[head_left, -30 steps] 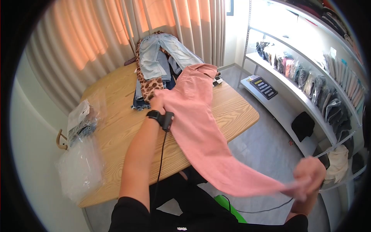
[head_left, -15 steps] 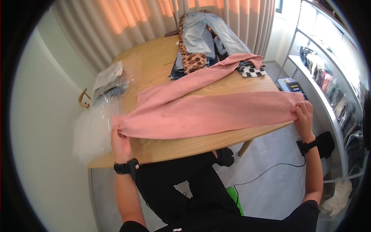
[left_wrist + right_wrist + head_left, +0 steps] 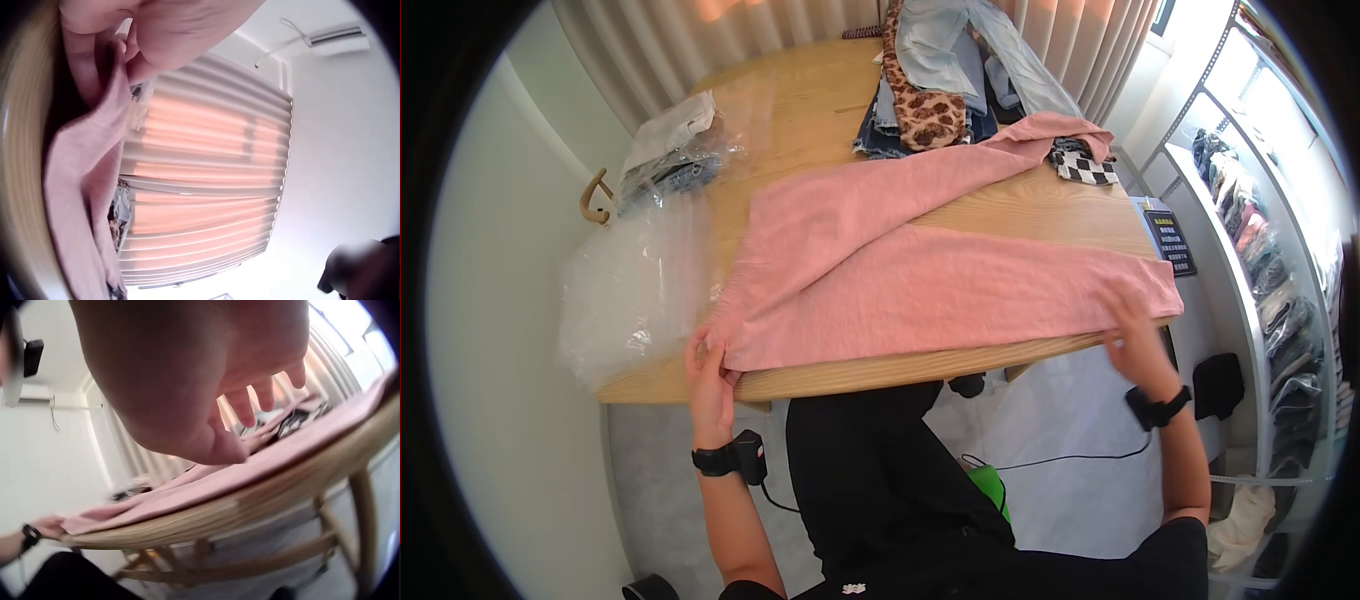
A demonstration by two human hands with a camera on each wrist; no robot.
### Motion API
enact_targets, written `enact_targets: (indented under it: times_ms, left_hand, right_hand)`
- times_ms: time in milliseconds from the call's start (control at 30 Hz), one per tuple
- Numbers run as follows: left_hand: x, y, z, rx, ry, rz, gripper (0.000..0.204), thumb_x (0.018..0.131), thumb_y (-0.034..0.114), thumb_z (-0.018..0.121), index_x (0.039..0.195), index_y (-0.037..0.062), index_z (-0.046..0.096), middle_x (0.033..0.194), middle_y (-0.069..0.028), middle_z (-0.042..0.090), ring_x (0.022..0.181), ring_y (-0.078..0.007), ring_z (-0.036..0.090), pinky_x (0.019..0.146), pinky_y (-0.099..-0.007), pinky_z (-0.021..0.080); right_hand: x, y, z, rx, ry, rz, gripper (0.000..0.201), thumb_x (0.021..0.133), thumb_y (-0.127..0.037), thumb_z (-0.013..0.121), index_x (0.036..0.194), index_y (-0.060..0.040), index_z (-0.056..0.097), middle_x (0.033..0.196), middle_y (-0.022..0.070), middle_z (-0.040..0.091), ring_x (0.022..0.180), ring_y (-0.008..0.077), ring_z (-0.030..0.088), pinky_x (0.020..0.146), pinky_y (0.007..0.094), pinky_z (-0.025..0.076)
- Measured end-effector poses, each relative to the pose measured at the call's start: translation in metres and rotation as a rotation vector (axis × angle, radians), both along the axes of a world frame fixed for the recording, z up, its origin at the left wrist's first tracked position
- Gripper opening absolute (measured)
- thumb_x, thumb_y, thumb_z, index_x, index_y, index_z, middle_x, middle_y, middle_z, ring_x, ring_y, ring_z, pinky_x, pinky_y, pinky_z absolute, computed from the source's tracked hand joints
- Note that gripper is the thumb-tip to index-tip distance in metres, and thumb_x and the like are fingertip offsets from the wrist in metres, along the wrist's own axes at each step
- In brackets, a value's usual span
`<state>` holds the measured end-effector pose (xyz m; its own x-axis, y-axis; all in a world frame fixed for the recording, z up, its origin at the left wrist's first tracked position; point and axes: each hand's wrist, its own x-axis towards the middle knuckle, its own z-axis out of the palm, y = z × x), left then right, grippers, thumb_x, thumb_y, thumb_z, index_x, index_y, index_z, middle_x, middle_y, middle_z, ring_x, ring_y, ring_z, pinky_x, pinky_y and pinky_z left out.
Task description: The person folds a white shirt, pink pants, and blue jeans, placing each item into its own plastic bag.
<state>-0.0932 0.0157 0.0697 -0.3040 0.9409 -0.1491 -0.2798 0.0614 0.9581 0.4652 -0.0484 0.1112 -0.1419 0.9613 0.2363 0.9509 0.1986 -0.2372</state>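
A pair of pink trousers (image 3: 960, 295) lies along the table's front edge, one leg stretched to the right and the other angled toward the back. My left hand (image 3: 712, 388) holds the waistband corner at the left. In the left wrist view, thumb and fingers pinch the edge of the pink cloth (image 3: 81, 150). Over the stretched leg, close to its hem, is my right hand (image 3: 1138, 345), slightly blurred. Its fingers hang loosely extended just above the cloth in the right wrist view, gripping nothing.
Piled jeans (image 3: 940, 60) and a leopard-print garment (image 3: 932, 120) lie at the back of the wooden table (image 3: 800, 80), with a black-and-white checked cloth (image 3: 1085, 165) nearby. Clear plastic bags (image 3: 635, 290) sit at the left. Shelves (image 3: 1250, 260) of bagged clothes stand at the right.
The trousers were swung round from pointing away to lying sideways, and the stretched leg came down onto the table. My right hand released the hem and moved left; my left hand kept its hold.
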Motion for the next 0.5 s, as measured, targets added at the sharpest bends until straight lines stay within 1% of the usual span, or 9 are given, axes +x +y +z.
enact_targets:
  times_ms: [67, 133, 200, 233, 300, 333, 367, 433, 500]
  left_hand:
    - [-0.004, 0.001, -0.010, 0.023, 0.013, 0.040, 0.037, 0.097, 0.015, 0.055, 0.129, -0.0017, 0.048, 0.121, -0.0085, 0.055, 0.107, -0.0186, 0.057, 0.090, -0.0330, 0.051]
    - [-0.003, 0.000, -0.015, 0.057, 0.033, 0.073, 0.037, 0.097, 0.012, 0.054, 0.131, -0.0017, 0.049, 0.123, -0.0085, 0.055, 0.108, -0.0181, 0.057, 0.089, -0.0322, 0.051]
    - [0.000, -0.011, -0.015, 0.192, 0.061, 0.240, 0.038, 0.098, 0.012, 0.053, 0.134, -0.0010, 0.049, 0.128, -0.0101, 0.053, 0.108, -0.0177, 0.056, 0.088, -0.0308, 0.051]
    - [0.001, -0.021, -0.013, 0.184, 0.057, 0.245, 0.038, 0.098, 0.012, 0.053, 0.134, -0.0010, 0.049, 0.128, -0.0101, 0.053, 0.108, -0.0177, 0.056, 0.088, -0.0308, 0.051]
    - [0.001, -0.038, -0.004, 0.189, 0.178, 0.317, 0.041, 0.098, 0.012, 0.052, 0.137, -0.0012, 0.045, 0.130, -0.0117, 0.052, 0.109, -0.0172, 0.056, 0.088, -0.0302, 0.050]
    - [0.003, -0.046, 0.000, 0.183, 0.178, 0.314, 0.041, 0.098, 0.012, 0.052, 0.137, -0.0012, 0.045, 0.130, -0.0117, 0.052, 0.109, -0.0172, 0.056, 0.088, -0.0302, 0.050]
    - [0.004, -0.054, 0.003, 0.181, 0.250, 0.318, 0.041, 0.098, 0.010, 0.052, 0.136, -0.0018, 0.045, 0.131, -0.0119, 0.052, 0.108, -0.0167, 0.056, 0.087, -0.0296, 0.050]
    - [-0.003, -0.068, -0.006, 0.165, 0.323, 0.315, 0.041, 0.097, 0.009, 0.052, 0.136, -0.0024, 0.045, 0.131, -0.0122, 0.051, 0.107, -0.0163, 0.056, 0.087, -0.0291, 0.050]
    - [-0.020, -0.077, -0.020, 0.060, 0.456, 0.124, 0.042, 0.093, 0.008, 0.057, 0.133, -0.0019, 0.048, 0.130, -0.0121, 0.052, 0.109, -0.0187, 0.055, 0.089, -0.0327, 0.048]
  right_hand:
    - [-0.043, -0.001, -0.004, -0.074, 0.094, 0.064, 0.050, 0.084, -0.005, 0.056, 0.134, -0.0060, 0.048, 0.141, 0.0142, 0.043, 0.136, 0.0367, 0.032, 0.112, 0.0546, 0.021]
    - [-0.060, 0.003, -0.022, 0.036, -0.112, 0.034, 0.044, 0.084, -0.013, 0.061, 0.126, -0.0039, 0.052, 0.135, 0.0144, 0.048, 0.130, 0.0359, 0.039, 0.110, 0.0519, 0.024]
    - [-0.050, 0.008, -0.015, 0.013, -0.058, -0.001, 0.038, 0.084, -0.016, 0.062, 0.119, -0.0036, 0.055, 0.128, 0.0139, 0.051, 0.123, 0.0347, 0.044, 0.107, 0.0496, 0.028]
    - [-0.044, 0.009, -0.009, -0.018, -0.001, -0.030, 0.033, 0.084, -0.018, 0.063, 0.113, -0.0033, 0.058, 0.122, 0.0134, 0.055, 0.116, 0.0335, 0.049, 0.104, 0.0474, 0.032]
    - [-0.035, 0.006, 0.006, -0.115, 0.069, -0.010, 0.028, 0.084, -0.018, 0.064, 0.107, -0.0031, 0.058, 0.115, 0.0127, 0.056, 0.109, 0.0321, 0.050, 0.099, 0.0449, 0.035]
    - [-0.032, 0.005, 0.011, -0.203, 0.140, 0.006, 0.024, 0.083, -0.017, 0.064, 0.101, -0.0028, 0.058, 0.109, 0.0120, 0.058, 0.102, 0.0307, 0.052, 0.094, 0.0424, 0.038]
    - [-0.029, 0.006, 0.014, -0.209, 0.138, 0.002, 0.024, 0.083, -0.017, 0.064, 0.101, -0.0028, 0.058, 0.109, 0.0120, 0.058, 0.102, 0.0307, 0.052, 0.094, 0.0424, 0.038]
    - [-0.026, 0.006, 0.016, -0.407, 0.276, -0.022, 0.023, 0.082, -0.015, 0.065, 0.099, -0.0017, 0.058, 0.106, 0.0123, 0.057, 0.097, 0.0307, 0.052, 0.088, 0.0396, 0.041]
    - [-0.029, 0.008, 0.013, -0.368, 0.172, -0.025, 0.024, 0.081, -0.014, 0.065, 0.100, -0.0017, 0.058, 0.106, 0.0122, 0.057, 0.098, 0.0302, 0.053, 0.088, 0.0384, 0.042]
